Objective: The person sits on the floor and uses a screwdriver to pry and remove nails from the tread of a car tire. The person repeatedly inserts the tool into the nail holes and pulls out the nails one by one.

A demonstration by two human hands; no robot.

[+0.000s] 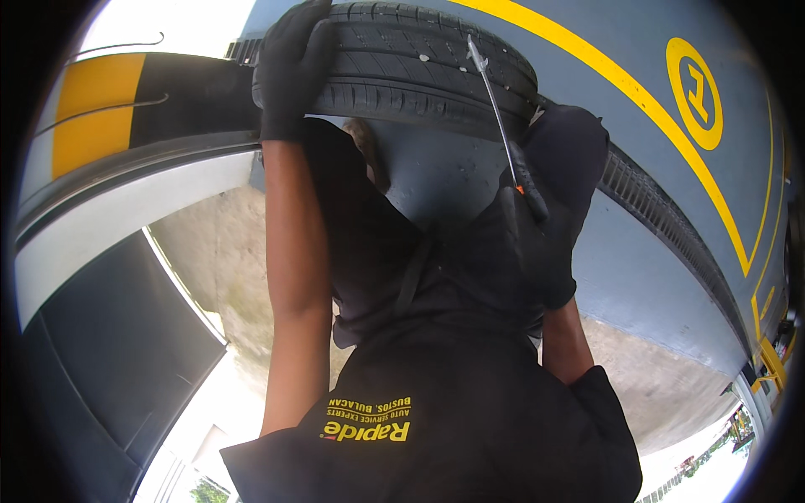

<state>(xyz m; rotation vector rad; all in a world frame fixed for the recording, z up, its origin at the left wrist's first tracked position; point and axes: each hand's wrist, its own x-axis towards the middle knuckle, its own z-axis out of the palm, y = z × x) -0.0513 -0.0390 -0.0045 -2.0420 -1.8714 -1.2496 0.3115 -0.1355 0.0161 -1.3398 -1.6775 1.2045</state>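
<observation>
A black tire (394, 63) stands in front of my knees, with small pale bits caught in its tread. My gloved left hand (293, 67) grips the tire's left side, thumb on the tread and fingers along the edge. In my gloved right hand (541, 239) is a screwdriver-like tool (496, 105) with a long, thin metal shaft. Orange shows where the shaft meets the handle; the fist covers most of that handle. The tool's widened tip lies over the tread at the tire's right part, and I cannot tell if it touches the rubber.
A yellow line (587, 54) and a round yellow marking (694, 94) are painted on the grey floor. A dark drain grating (671, 222) curves along the right. On the left are a yellow-and-black block (99, 109), thin bent wires (126, 106) and a dark panel (109, 352).
</observation>
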